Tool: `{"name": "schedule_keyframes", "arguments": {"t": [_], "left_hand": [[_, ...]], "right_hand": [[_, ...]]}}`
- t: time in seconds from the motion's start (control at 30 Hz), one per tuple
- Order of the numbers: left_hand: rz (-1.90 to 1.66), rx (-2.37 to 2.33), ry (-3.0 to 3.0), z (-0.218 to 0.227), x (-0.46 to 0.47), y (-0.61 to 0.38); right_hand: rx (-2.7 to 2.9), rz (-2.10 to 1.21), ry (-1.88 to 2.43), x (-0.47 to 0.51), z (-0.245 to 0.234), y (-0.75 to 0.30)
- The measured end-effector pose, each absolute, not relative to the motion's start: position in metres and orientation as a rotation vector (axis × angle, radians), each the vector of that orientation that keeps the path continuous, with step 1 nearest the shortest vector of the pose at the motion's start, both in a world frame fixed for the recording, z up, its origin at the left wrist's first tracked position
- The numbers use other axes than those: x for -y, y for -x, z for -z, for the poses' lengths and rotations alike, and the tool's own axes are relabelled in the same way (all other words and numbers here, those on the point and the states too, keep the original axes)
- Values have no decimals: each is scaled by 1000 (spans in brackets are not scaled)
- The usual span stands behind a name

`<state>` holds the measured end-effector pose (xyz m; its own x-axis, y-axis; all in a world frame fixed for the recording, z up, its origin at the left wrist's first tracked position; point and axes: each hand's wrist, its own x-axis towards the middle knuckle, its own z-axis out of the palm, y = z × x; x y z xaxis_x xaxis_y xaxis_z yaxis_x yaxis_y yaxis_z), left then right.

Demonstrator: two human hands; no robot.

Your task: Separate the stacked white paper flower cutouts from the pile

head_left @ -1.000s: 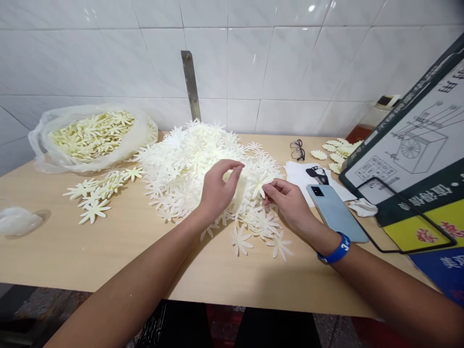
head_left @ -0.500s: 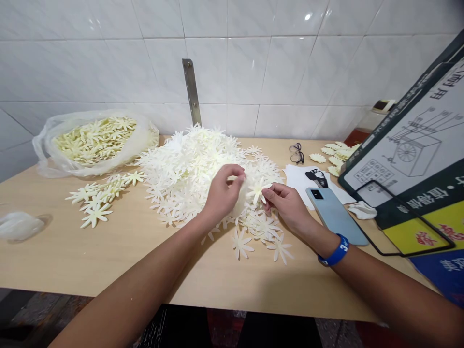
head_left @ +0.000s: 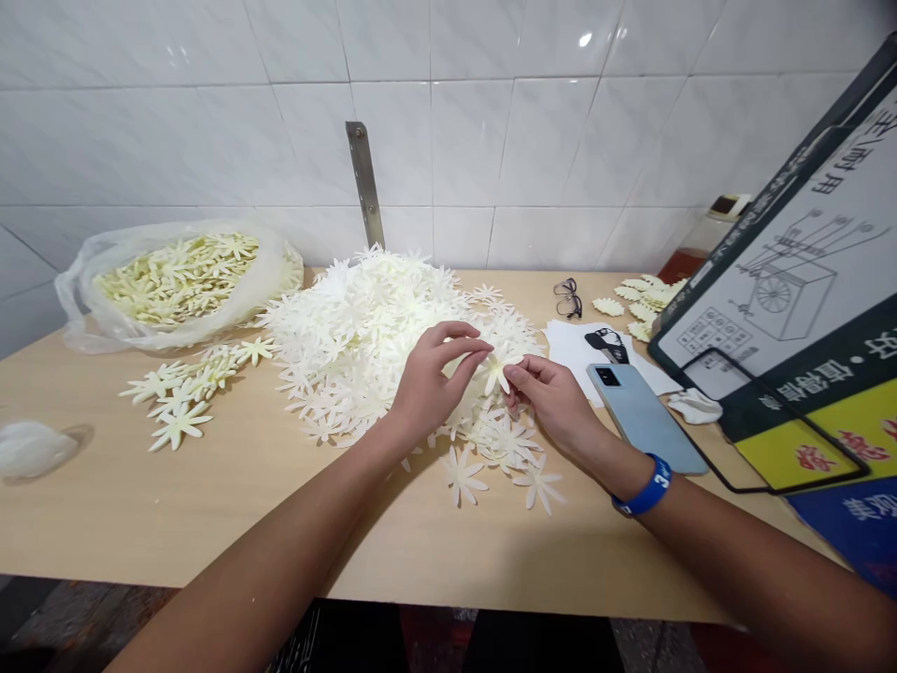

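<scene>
Before tiled wall (head_left: pixel 210 150), tan tabletop (head_left: pixel 105 533), right hand (head_left: pixel 557 404) pinching flower (head_left: pixel 497 373), left hand (head_left: pixel 430 378) with unclear hold

Flower pile (head_left: pixel 364 327) on table (head_left: pixel 280 533), bag (head_left: pixel 277 266) left, phone (head_left: pixel 645 416) right, wall (head_left: pixel 462 140) behind.

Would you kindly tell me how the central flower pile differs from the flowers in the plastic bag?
The central pile is whiter, while the bagged flowers look yellower. The central pile spreads loose on the table, whereas the bagged flowers lie inside the translucent bag. Both are heaps of many-petalled shapes.
</scene>
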<state>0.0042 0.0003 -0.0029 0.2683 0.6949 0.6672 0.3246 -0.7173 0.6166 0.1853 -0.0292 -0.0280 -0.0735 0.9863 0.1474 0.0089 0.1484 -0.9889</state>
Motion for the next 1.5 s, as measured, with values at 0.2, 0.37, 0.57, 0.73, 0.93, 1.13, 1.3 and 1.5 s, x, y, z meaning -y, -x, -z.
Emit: {"name": "schedule_keyframes", "arguments": {"t": [0.2, 0.37, 0.57, 0.73, 0.93, 1.13, 1.3, 1.5], "left_hand": [[-1343, -923, -2231, 5, 1, -5], [-1200, -880, -2191, 5, 5, -8], [-1070, -846, -2210, 7, 4, -9], [-1073, -876, -2182, 4, 5, -9], [-1063, -891, -2226, 1, 4, -8], [-1073, -843, -2152, 0, 7, -10], [-997, -909, -2056, -1, 10, -10], [-1020, -893, -1978, -2, 9, -7]], "right_hand": [[1341, -1144, 1061, 29, 27, -186], [1342, -1151, 1060, 30, 27, -185], [1342, -1155, 1071, 30, 28, -185], [1326, -1182, 1084, 31, 28, -185], [1324, -1183, 1090, 30, 28, -184], [1309, -1183, 1090, 30, 28, -185], [1286, -1227, 1099, 29, 30, -187], [1296, -1275, 1012, 30, 26, -186]]}}
